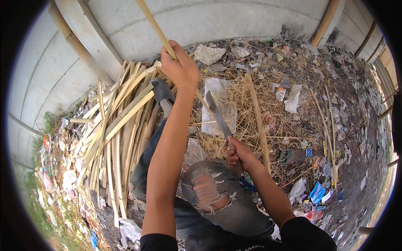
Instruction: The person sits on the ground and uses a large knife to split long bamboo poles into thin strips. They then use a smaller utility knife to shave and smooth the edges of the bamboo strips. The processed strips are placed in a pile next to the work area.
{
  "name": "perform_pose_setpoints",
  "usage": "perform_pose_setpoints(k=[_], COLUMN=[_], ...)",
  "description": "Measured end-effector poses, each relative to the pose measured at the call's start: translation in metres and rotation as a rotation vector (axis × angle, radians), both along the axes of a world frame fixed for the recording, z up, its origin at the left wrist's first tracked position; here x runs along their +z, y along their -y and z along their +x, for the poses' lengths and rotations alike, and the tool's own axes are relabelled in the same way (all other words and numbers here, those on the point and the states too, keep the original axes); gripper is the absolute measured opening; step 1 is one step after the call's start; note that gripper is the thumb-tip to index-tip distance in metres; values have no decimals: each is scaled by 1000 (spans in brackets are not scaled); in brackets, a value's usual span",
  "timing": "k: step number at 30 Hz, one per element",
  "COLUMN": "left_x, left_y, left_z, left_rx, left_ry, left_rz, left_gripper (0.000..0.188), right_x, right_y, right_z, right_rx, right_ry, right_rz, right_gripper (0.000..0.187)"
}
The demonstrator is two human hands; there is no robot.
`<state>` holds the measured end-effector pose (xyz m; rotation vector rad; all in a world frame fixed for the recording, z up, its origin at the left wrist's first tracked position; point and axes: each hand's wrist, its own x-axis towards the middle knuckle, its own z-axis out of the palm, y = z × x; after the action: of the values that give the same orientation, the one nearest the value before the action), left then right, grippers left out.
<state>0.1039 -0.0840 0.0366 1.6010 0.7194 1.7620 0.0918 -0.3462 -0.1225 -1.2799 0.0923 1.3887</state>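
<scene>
My left hand [181, 67] is closed around a long, pale bamboo strip [153, 23], raised in front of me. The strip slants from the upper left down toward the ground, its lower part passing behind my wrist. In my right hand [242, 155] is a machete [220, 115], gripped by its handle low over my knee. Its blade points up and away from me, the tip close beside the lower end of the strip. Whether blade and strip touch, I cannot tell. Thin straw-like shavings [234, 142] cover the ground beneath the blade.
A pile of split bamboo strips [119, 134] lies to my left, against my shoe [162, 91]. A longer bamboo pole [257, 121] lies right of the machete. Ahead stand a grey concrete wall [217, 23] and a rock [209, 55]. Litter, including a blue wrapper [317, 193], covers the ground.
</scene>
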Motion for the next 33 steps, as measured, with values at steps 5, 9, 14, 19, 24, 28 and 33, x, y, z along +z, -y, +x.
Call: perform_pose_setpoints(k=[5,9,14,19,24,28,33], left_x=[-1,-2,8,-2,-7,-4,4], left_y=[-6,-11,7,-7,-23,-16,-2], left_z=[-2,-3,7,2,-2,4,7], left_rx=[1,58,12,25,23,15,75], left_ry=[34,-13,41,30,6,-16,-78], left_rz=[2,37,19,6,-11,-42,-48], left_gripper=[39,38,48,40,48,50,48], right_x=[68,57,-88,-64,13,2,-63], right_y=[-7,-11,16,24,14,2,20], right_z=[-6,-21,-24,-15,-13,-27,-22], right_rx=[-261,-526,-84,107,-170,-434,30], right_ry=[379,670,861,418,647,715,768], right_rz=[279,607,154,-150,284,582,88], right_gripper=[45,49,48,45,34,32,35])
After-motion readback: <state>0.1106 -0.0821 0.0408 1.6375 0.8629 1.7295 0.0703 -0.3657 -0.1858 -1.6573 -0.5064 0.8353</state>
